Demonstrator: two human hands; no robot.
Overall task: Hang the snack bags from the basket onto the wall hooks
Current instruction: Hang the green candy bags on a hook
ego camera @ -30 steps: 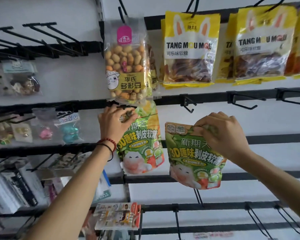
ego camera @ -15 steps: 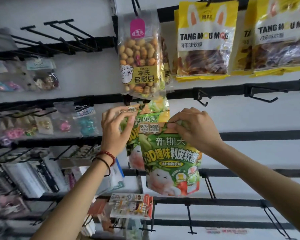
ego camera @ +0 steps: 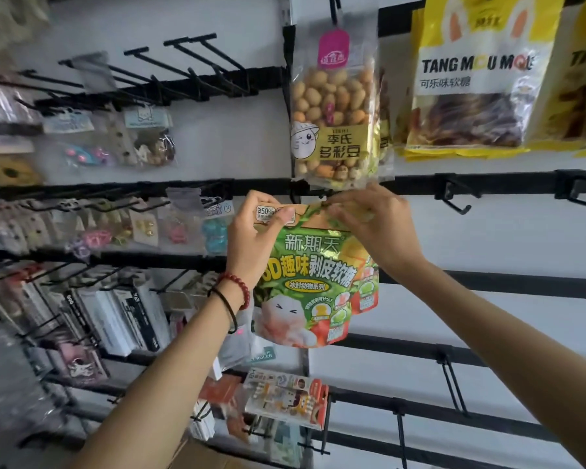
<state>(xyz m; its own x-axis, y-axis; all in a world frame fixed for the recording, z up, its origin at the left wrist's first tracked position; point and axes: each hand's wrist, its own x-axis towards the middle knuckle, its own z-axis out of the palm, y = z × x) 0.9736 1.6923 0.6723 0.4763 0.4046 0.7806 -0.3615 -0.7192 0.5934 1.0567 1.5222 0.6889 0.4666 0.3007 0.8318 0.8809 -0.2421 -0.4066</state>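
A green snack bag [ego camera: 305, 286] with a white cartoon face hangs in front of the wall, held at its top edge by both hands. My left hand [ego camera: 256, 231] pinches the top left corner. My right hand [ego camera: 369, 225] pinches the top right part, right at the black wall hook [ego camera: 296, 192] below the bean bag. A second green bag of the same kind [ego camera: 366, 292] shows just behind it, on its right side. The hook's tip is hidden by my fingers and the bags. No basket is in view.
A clear bag of coloured beans [ego camera: 332, 116] hangs directly above. Yellow candy bags [ego camera: 471, 79] hang at upper right. Bare black hooks [ego camera: 454, 198] stick out on the right rail and at upper left [ego camera: 190, 62]. Small trinket packets [ego camera: 142, 228] fill the left racks.
My right hand carried the green bag left and up, in front of the bag on the hook. My left hand shifted from the hook onto this bag's top left corner.
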